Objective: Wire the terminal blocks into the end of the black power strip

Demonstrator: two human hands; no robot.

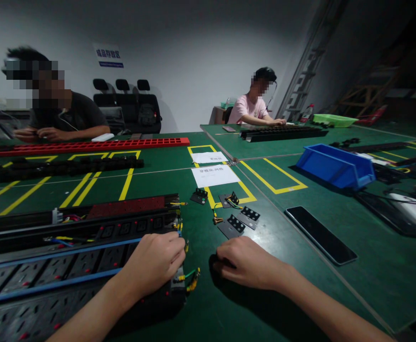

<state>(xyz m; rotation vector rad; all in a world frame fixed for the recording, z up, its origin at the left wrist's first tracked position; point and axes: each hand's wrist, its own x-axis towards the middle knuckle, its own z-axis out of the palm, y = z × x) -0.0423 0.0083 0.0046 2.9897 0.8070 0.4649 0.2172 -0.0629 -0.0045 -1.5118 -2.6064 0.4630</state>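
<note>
My left hand [156, 261] is closed at the right end of a blue-edged power strip [56, 270], its fingers curled down over the end. My right hand [247, 263] is curled just over the green table [208, 313], right of the strips; whatever its fingers hold is hidden. Yellow-green wires [192, 278] with yellow terminals stick out of the strip ends below my left hand. Ahead of my right hand lie several black metal brackets [232, 227] with round holes, with a short wire and small screws [219, 220] beside them.
A smartphone [320, 235] and a blue bin [336, 166] are on the right, with a white device [412, 209] beyond. White paper labels [215, 175] lie ahead. A red rack [137, 144] stretches across the far left. Two people [250, 107] sit across the table.
</note>
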